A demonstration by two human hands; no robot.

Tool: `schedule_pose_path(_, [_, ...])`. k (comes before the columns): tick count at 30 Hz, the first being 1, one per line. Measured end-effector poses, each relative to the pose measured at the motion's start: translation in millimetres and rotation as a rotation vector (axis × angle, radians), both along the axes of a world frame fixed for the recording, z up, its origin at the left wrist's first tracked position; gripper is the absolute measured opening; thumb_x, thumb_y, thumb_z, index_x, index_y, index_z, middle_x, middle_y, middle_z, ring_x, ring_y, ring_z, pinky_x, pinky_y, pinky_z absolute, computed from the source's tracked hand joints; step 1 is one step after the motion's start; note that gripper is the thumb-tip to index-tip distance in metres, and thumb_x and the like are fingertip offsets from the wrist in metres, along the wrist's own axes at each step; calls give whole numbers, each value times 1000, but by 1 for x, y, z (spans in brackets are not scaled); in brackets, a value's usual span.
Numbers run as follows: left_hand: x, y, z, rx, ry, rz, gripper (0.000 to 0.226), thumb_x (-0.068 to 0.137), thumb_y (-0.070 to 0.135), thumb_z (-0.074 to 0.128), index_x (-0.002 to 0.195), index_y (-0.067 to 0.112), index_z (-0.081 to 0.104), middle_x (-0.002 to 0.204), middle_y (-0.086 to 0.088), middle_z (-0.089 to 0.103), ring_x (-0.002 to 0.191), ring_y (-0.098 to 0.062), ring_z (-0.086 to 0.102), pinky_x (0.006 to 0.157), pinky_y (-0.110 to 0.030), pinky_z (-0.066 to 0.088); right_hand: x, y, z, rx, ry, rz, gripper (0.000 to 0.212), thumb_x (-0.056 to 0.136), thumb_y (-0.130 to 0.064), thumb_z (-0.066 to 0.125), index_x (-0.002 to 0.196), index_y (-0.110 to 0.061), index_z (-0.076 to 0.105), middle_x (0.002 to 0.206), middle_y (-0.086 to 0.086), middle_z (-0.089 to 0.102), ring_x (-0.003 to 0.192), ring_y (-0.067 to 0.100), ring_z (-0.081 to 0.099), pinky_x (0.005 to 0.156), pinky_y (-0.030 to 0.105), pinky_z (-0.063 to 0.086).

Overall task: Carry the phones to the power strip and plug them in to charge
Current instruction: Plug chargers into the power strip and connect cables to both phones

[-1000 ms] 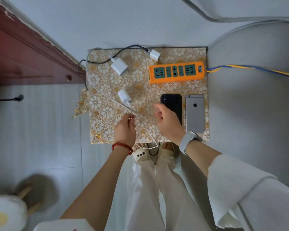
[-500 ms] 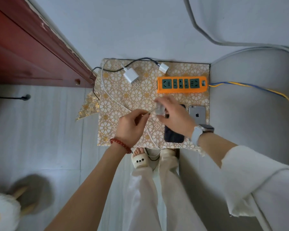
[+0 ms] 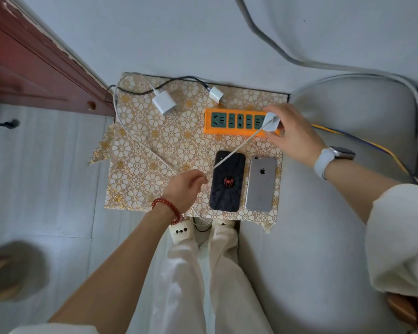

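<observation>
An orange power strip lies at the back right of a small table with a gold flower-patterned cloth. My right hand grips a white charger plug over the strip's right end. Its white cable runs down-left across a black phone with a red spider to my left hand, which pinches the cable. A silver phone lies face down right of the black one.
Two more white charger plugs lie at the back of the cloth with a black cable. A red wooden panel stands at the left, a grey cushioned seat at the right. Blue-yellow wire leads right from the strip.
My right hand carried the white plug from above the black phone up and right to the power strip's right end. The cable pulled taut; my left hand stayed pinching it.
</observation>
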State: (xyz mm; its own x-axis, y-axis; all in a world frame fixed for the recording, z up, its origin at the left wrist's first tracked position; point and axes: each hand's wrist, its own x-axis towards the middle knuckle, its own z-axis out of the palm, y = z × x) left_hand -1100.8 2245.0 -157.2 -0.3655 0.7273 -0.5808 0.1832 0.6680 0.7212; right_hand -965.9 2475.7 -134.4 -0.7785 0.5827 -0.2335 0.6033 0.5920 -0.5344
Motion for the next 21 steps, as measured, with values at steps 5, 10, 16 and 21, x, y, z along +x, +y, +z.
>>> schedule_pose_path(5, [9,14,11,188,143,209,19,92,10,44,87,7,62,55,10,46,39,-5,37,40,-14,31,-3,10,-14,-148,-36,-147,49,84,-6,58,130,-14,43,131,15,49,113,29,52,92,28,40])
schedule_pose_path(10, [-17,77,30,321,239,297,20,93,14,43,93,9,63,58,13,46,42,0,40,38,-11,30,-7,24,-16,-344,1,-281,50,84,2,55,130,-12,41,131,18,46,115,31,49,97,38,43])
schedule_pose_path(16, [-31,88,18,227,304,263,21,93,16,43,95,12,64,62,11,49,54,-7,46,51,-24,42,-4,23,-20,-434,26,-268,50,83,9,53,127,-14,44,127,19,47,112,32,51,92,38,47])
schedule_pose_path(21, [-33,83,9,179,315,278,22,93,18,42,96,12,63,63,7,52,54,-7,46,49,-23,39,-6,21,-23,-395,-39,-211,53,83,5,54,130,-17,43,130,20,48,113,36,52,96,50,46])
